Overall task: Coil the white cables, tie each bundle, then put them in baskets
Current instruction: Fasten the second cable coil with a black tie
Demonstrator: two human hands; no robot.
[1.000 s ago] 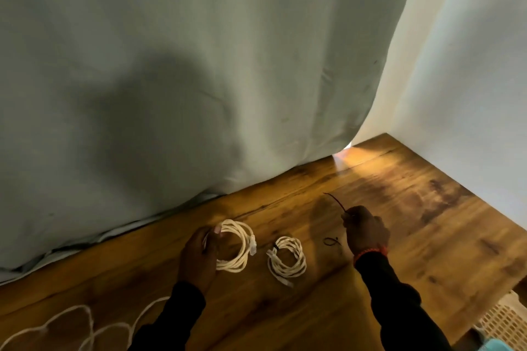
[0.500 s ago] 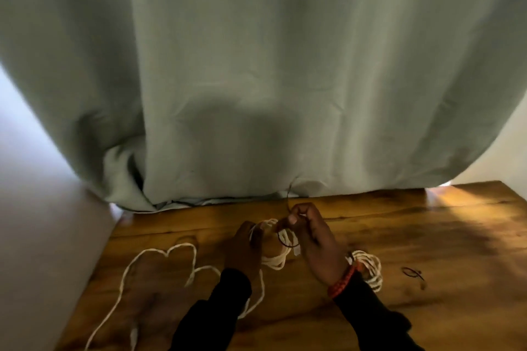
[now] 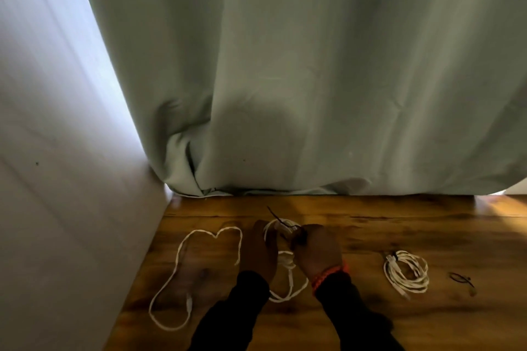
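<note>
- Black thin wire tie (image 3: 281,222) is pinched in the right hand (image 3: 318,249), fingers curled tight on it, one end poking up toward the tabletop's far edge.
- Left hand (image 3: 261,251) grips the half-wound white cable coil (image 3: 281,236), fingers wrapped round its left side.
- Both hands sit near the far-left corner of the wooden tabletop (image 3: 370,322).
- A loose white cable (image 3: 199,239) sprawls by the left edge.
- A tied white cable bundle (image 3: 406,272) lies well to the right, a spare black tie (image 3: 460,279) just beyond it.
- A grey-green curtain (image 3: 285,65) hangs along the far edge.
</note>
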